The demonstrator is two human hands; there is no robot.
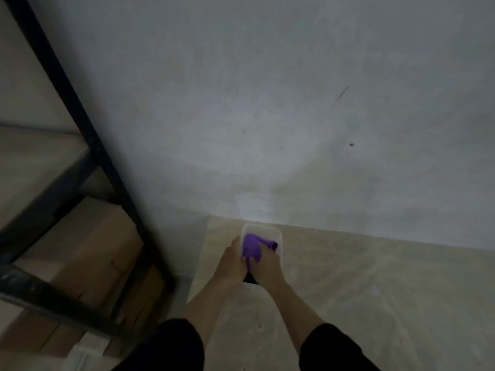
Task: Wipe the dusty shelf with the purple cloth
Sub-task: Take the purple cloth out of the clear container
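Sleeves (174, 344), L hand (231, 261) & R hand (265, 264) gripping purple cloth (251, 246) betw. them, at tub (278, 234)

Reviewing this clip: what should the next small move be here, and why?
Probably lift the crumpled purple cloth out of the clear plastic tub: the right hand grips it there, the left hand is at the tub's rim, and the pale wooden surface is not yet touched by it.

The right hand (267, 265) grips the purple cloth (252, 246) over a clear tub (263, 228). The left hand (231, 262) meets it there, grip unclear.
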